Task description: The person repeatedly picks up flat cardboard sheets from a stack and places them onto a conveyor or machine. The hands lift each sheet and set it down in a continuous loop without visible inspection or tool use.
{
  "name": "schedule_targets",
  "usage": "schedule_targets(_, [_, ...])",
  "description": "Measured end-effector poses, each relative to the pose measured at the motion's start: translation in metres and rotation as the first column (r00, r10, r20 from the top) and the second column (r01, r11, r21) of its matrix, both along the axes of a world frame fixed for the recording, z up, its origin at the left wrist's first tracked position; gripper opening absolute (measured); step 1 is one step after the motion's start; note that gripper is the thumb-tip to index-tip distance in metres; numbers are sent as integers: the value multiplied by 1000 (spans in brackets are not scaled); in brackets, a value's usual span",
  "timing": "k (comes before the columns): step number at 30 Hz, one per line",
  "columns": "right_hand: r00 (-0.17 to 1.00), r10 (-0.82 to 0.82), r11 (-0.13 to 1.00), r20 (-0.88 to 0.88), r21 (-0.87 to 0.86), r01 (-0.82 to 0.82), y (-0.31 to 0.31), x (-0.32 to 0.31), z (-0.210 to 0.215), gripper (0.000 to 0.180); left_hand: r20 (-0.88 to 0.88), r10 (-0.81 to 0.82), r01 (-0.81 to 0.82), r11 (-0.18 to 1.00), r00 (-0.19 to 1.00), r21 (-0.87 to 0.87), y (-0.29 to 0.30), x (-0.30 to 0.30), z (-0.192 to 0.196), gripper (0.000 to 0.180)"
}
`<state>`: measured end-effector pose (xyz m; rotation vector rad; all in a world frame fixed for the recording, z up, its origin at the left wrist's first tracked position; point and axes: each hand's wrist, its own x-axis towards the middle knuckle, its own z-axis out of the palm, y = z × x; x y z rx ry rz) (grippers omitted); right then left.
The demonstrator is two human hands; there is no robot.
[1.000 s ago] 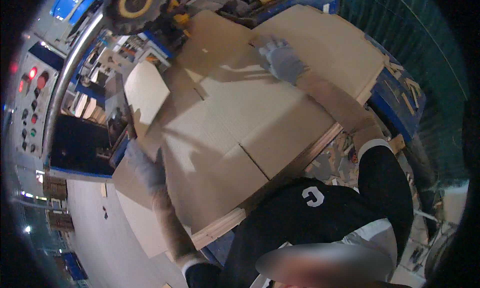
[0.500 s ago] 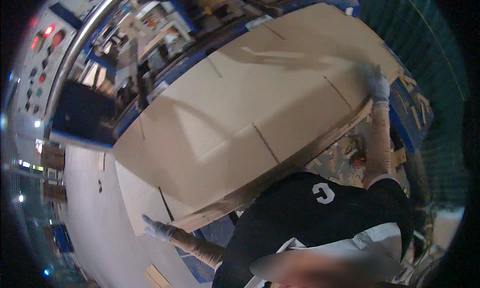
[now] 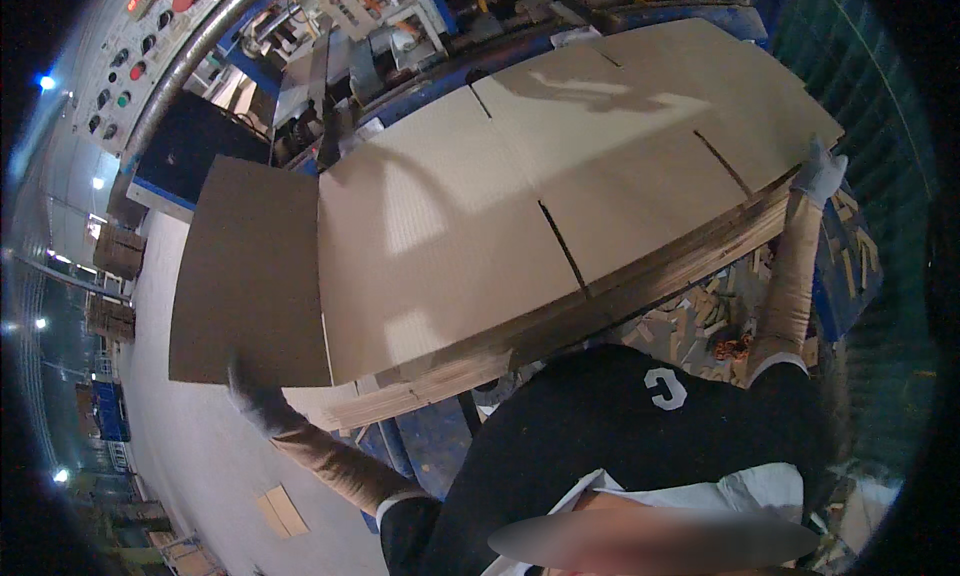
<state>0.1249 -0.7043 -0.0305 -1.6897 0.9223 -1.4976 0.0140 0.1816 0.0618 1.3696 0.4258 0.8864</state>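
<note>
A large tan slotted cardboard sheet (image 3: 450, 236) lies on top of a stack of cardboard (image 3: 430, 391). Its left end panel (image 3: 255, 266) bends at a crease and stands tilted up from the rest. My gloved left hand (image 3: 258, 401), blurred, is closed at the near edge of that panel, with some fingers hidden behind it. At the opposite end, my gloved right hand (image 3: 820, 173) grips the sheet's near right corner. Long dark slots cut into the sheet along both long sides.
Beyond the stack runs a blue machine (image 3: 650, 18) with metal parts. A control panel (image 3: 140, 66) with buttons and a metal rail (image 3: 190, 71) stand at far left. Cardboard offcuts (image 3: 700, 321) litter the area under the right arm. Green corrugated sheeting (image 3: 860, 86) hangs at right.
The sheet's left panel has risen and folded along its crease. My left hand has moved left and up, my right hand slightly right along the edge. The whole view has shifted.
</note>
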Motion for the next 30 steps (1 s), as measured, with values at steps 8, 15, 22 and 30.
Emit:
schedule_targets(8, [597, 646, 570, 476, 218, -792, 88, -9, 88, 39, -70, -24, 49, 926, 997, 373, 15, 7, -9, 43])
schedule_targets(15, [670, 604, 640, -432, -239, -731, 224, -122, 89, 35, -141, -64, 103, 951, 988, 291, -87, -41, -36, 37])
schedule_targets(22, [163, 203, -243, -965, -211, -947, 272, -101, 39, 41, -615, -130, 564, -289, 778, 774, -186, -2, -61, 59])
schedule_targets(30, [145, 223, -220, -964, -195, -956, 263, -21, 18, 64, -570, -112, 527, -272, 814, 805, -185, 45, -66, 60])
